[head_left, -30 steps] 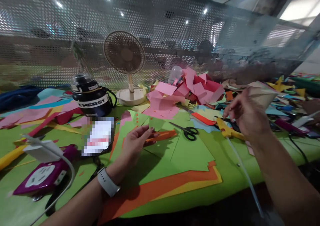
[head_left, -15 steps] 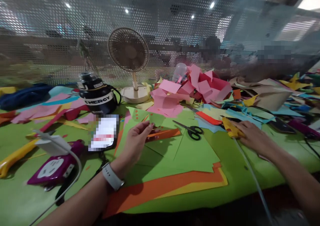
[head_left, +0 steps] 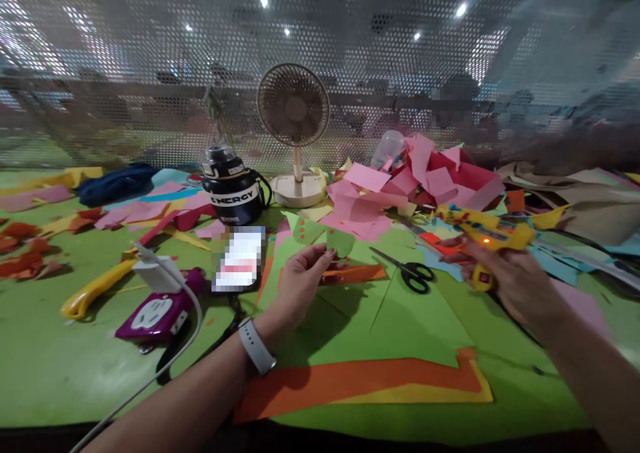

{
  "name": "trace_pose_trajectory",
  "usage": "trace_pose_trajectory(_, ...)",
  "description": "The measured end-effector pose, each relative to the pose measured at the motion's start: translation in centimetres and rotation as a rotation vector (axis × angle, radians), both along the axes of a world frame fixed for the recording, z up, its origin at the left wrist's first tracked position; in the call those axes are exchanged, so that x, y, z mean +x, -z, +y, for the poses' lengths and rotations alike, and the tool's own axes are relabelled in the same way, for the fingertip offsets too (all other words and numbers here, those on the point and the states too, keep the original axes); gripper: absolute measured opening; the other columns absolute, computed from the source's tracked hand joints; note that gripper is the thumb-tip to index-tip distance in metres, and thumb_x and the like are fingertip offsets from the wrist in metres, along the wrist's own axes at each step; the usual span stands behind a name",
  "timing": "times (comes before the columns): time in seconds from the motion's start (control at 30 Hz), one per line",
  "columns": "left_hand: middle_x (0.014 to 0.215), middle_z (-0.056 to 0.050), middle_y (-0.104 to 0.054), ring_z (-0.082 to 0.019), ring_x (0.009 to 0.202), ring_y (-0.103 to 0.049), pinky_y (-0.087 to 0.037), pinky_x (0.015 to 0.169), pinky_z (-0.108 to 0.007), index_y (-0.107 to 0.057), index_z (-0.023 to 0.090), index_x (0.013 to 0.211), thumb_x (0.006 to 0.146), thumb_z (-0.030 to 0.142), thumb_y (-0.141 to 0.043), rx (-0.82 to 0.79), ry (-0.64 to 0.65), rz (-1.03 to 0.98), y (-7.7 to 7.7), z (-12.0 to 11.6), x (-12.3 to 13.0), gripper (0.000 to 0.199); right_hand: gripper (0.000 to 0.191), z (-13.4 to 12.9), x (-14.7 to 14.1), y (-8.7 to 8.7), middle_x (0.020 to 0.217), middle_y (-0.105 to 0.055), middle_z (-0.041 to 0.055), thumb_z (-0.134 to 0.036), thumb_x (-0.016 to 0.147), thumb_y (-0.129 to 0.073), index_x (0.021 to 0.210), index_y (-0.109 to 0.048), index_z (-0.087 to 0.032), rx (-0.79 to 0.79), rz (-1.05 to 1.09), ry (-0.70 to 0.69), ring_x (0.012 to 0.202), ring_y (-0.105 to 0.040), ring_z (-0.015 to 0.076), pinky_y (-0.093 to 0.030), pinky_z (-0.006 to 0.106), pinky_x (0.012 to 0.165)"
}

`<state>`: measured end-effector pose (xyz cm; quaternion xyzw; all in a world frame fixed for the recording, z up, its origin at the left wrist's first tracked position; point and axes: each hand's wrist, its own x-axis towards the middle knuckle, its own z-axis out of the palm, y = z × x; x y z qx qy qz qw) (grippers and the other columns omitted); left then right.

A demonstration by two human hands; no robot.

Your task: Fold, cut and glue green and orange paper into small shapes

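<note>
My left hand [head_left: 305, 276], with a watch on the wrist, pinches a small light green paper piece [head_left: 341, 243] above a stack of green sheets [head_left: 400, 326]. Another green piece with orange dots [head_left: 301, 228] is just behind the fingers. Under the hand lies an orange strip [head_left: 357, 274]. Open black-handled scissors [head_left: 416, 276] rest on the green sheets. My right hand [head_left: 520, 286] is wrapped round the grip of a yellow glue gun [head_left: 500, 231], raised over the right side with its nozzle toward the left. An orange light shows on its body.
A phone [head_left: 240, 259], a purple power strip [head_left: 160, 313] with a white cable, and a yellow-handled tool [head_left: 97, 289] lie at left. Behind stand a black bottle [head_left: 233, 196] and a fan [head_left: 295, 106]. Pink scraps [head_left: 360, 206] are heaped at the back.
My right hand has lifted the yellow glue gun and now holds it by the grip, pointing left. The view has turned left. My left hand still pinches the green piece.
</note>
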<state>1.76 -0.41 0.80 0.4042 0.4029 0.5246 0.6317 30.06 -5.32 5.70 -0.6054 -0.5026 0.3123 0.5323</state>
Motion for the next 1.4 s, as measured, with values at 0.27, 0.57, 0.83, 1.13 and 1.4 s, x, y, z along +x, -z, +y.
trace_pose_trajectory(0.27, 0.081, -0.003, -0.072, -0.020, 0.076, -0.072, -0.056, 0.062, -0.028, -0.067, 0.016, 0.084, 0.070, 0.031, -0.079, -0.013, -0.008, 0.009, 0.2, 0.1, -0.1, 0.024, 0.028, 1.5, -8.6, 2.1, 0.051, -0.056, -0.0025, -0.050, 0.077, -0.069, 0.085, -0.071, -0.023, -0.032, -0.229, -0.329, 0.046, -0.053, 0.0155, -0.048, 0.027, 0.043)
trace_pose_trajectory(0.57, 0.079, -0.002, -0.070, -0.017, 0.069, -0.070, -0.056, 0.061, -0.028, -0.066, 0.017, 0.084, 0.071, 0.029, -0.079, -0.012, 0.013, -0.026, 0.5, 0.1, 0.1, 0.023, 0.029, 1.6, -9.5, 2.4, 0.097, -0.075, 0.0083, -0.044, 0.082, -0.061, 0.100, -0.075, -0.026, 0.063, -0.248, -0.414, 0.097, -0.069, 0.0289, -0.055, 0.045, 0.091)
trace_pose_trajectory(0.83, 0.078, -0.002, -0.071, -0.020, 0.073, -0.072, -0.056, 0.060, -0.028, -0.067, 0.018, 0.083, 0.071, 0.031, -0.080, -0.007, 0.017, -0.005, 0.2, 0.0, 0.1, 0.022, 0.037, 1.7, -9.1, 3.8, 0.090, -0.075, 0.0045, -0.048, 0.082, -0.065, 0.110, -0.072, -0.025, -0.028, -0.212, -0.384, 0.093, -0.069, 0.0272, -0.057, 0.041, 0.082)
trace_pose_trajectory(1.13, 0.078, -0.002, -0.071, -0.018, 0.069, -0.071, -0.056, 0.060, -0.029, -0.067, 0.018, 0.086, 0.069, 0.035, -0.081, 0.023, 0.027, 0.004, 0.5, 0.0, 0.1, 0.028, 0.037, 1.8, -8.9, 4.2, 0.093, -0.075, 0.0059, -0.047, 0.081, -0.066, 0.108, -0.072, -0.022, -0.029, -0.168, -0.371, 0.086, -0.069, 0.0247, -0.058, 0.037, 0.074)
trace_pose_trajectory(1.4, 0.076, -0.002, -0.071, -0.016, 0.066, -0.070, -0.054, 0.055, -0.024, -0.067, 0.017, 0.086, 0.067, 0.035, -0.082, 0.008, 0.035, -0.014, 0.3, -0.1, 0.2, 0.030, 0.037, 1.8, -8.9, 3.9, 0.081, -0.074, 0.0035, -0.048, 0.082, -0.065, 0.110, -0.072, -0.023, -0.058, -0.227, -0.362, 0.079, -0.069, 0.0237, -0.057, 0.033, 0.063)
